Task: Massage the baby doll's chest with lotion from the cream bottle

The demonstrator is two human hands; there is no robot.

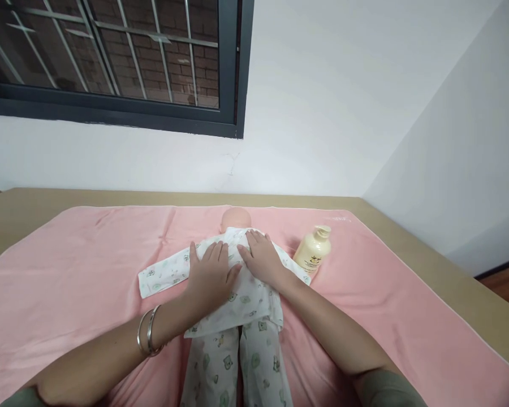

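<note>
A baby doll [236, 218] lies on a pink cloth, its bald head pointing away from me. It wears a white printed top [246, 299] and matching trousers [261, 362]. My left hand [212, 274] rests flat on the left side of the top, fingers outstretched. On the upper right part of the top lies my right hand [261, 257], also flat with fingers extended. The left sleeve of the top stretches out to the left. Part of the right sleeve is hidden behind my right hand and forearm. The doll's face is not visible.
A pale yellow pump bottle [314, 249] stands just right of the doll, by the right sleeve. The pink cloth [365, 294] covers most of the tan table [407, 254]. A white wall [314, 124] and a dark-framed, barred window [233, 68] are behind.
</note>
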